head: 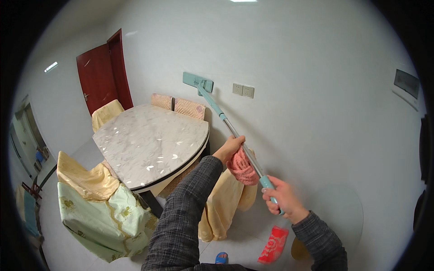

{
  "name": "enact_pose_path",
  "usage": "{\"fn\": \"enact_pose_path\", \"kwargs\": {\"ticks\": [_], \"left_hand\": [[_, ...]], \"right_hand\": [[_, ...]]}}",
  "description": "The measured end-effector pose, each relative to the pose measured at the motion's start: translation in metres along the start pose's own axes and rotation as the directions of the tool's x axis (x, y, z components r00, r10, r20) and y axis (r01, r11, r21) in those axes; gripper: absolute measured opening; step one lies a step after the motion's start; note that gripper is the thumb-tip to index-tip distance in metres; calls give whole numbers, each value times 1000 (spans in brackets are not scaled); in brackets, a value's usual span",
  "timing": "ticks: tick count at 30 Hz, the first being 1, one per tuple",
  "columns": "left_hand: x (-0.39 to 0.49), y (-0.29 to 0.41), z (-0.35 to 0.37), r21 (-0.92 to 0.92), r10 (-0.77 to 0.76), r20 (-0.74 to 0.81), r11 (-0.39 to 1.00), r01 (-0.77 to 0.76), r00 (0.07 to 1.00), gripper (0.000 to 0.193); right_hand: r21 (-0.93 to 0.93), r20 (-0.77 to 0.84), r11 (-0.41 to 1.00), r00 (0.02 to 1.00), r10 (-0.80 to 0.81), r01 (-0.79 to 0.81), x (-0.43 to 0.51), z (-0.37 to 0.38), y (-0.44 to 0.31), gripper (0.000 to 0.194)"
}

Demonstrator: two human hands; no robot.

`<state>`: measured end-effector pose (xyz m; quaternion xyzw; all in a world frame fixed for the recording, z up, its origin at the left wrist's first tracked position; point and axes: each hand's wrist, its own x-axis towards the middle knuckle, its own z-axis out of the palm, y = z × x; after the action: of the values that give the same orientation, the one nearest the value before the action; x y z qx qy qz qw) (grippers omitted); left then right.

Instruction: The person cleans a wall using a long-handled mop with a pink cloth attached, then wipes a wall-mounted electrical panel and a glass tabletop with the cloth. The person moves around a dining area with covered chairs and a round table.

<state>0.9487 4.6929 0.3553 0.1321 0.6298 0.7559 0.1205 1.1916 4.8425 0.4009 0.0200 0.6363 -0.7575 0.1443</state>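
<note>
A flat mop with a telescopic metal pole [231,128] slants up and away to the left in front of me. Its pale teal rectangular head [198,81] is up against the white wall, left of the sockets. My left hand [234,148] grips the pole partway along, and a bunched pink knitted cloth [243,167] hangs at that hand, beside the pole. Lower down, my right hand [283,198] is closed around the teal end grip [267,183]. Whether the left fingers also hold the cloth is hard to see.
An oval marble-patterned table [152,139] stands at left. Around it are cloth-draped chairs [98,216], one [220,206] just below my left forearm. Two wall sockets [243,90] sit right of the mop head. A red patterned item [274,244] lies on the floor near my blue slipper [221,258].
</note>
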Motion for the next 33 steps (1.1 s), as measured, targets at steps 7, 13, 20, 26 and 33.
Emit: {"fn": "enact_pose_path", "kwargs": {"ticks": [7,13,20,26,33], "left_hand": [[31,-26,-23,181,78,-32,981,-71,996,33],[57,-64,-26,136,159,-12,978,-156,987,31],[114,13,11,489,372,37,802,-342,927,44],[197,186,81,632,627,102,559,-537,773,50],[230,322,139,810,768,-20,388,-441,640,86]], "right_hand": [[-21,-31,998,998,-59,58,44,-20,35,65],[-58,53,991,991,-121,124,68,-55,70,63],[-372,-68,822,870,-488,432,118,-104,63,36],[102,99,833,828,-552,543,179,-146,-90,63],[174,174,705,683,-709,688,242,-150,-271,57]]}}
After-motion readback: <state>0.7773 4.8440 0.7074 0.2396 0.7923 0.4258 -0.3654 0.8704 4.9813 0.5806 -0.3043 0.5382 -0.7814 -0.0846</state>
